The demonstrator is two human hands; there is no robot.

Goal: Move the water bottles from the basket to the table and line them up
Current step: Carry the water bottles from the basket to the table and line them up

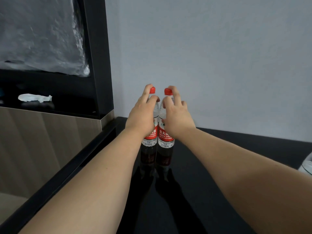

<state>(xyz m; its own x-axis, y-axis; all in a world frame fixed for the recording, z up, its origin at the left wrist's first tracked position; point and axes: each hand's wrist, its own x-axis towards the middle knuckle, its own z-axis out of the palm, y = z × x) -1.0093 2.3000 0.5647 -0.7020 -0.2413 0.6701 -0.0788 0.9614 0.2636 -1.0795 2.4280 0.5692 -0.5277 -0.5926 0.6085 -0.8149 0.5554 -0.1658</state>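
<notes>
Two clear water bottles with red caps and red labels stand upright side by side on the glossy black table [211, 166], close to the wall. My left hand [143, 114] grips the neck of the left bottle [151, 134]. My right hand [177, 115] grips the neck of the right bottle [166, 134]. The bottles nearly touch each other. Their reflections show on the tabletop below them. The basket is out of view.
A dark shelf unit [99, 56] with a crumpled white item [34, 97] stands at the left, above a wood panel [42, 146]. A grey wall [219, 56] rises right behind the bottles. A white object [306, 166] shows at the right edge.
</notes>
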